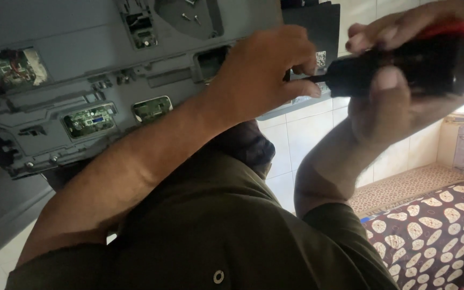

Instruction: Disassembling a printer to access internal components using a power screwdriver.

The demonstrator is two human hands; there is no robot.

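One view only — the head camera, looking steeply down past the wearer's own olive shirt, very close to both forearms. The grey back panel fills the upper left; pale floor tiles and a patterned mat lie lower right — the frame is tilted

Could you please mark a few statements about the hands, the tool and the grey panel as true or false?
1. The right hand holds a black and red power screwdriver. True.
2. The left hand rests at the edge of the grey panel. True.
3. The panel is fully closed, with no circuit boards showing. False: green boards show through openings.
4. The floor tiles are black. False: they are white.
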